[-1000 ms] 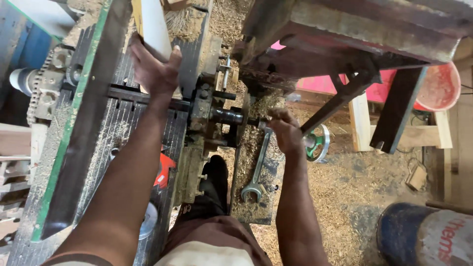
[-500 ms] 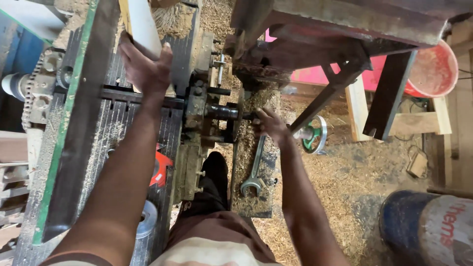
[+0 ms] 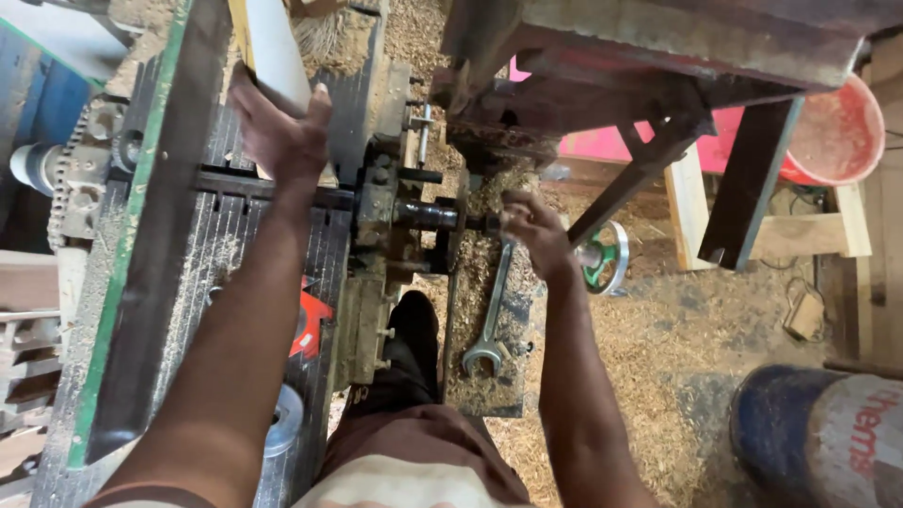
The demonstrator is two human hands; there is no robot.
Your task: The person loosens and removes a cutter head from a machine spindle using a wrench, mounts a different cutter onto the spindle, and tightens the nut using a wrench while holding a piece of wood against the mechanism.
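Pressing the pale board flat-palmed, the left hand risked slipping on sawdust while the right hand pinched the greasy shaft above a spanner.

The machine bed is dark ribbed metal, matt and dusted with pale sawdust. The fence along it is dull steel with a worn green-painted edge. The board under the left hand is smooth, pale planed wood. The shaft by the right hand is dark, greasy metal. The wrench is grey steel, slightly shiny, lying on a sawdust-covered plate. The handwheel has a green-painted rim. The bucket is red plastic, dusty inside. The barrel is blue painted metal, scuffed. The floor is rough with wood shavings.
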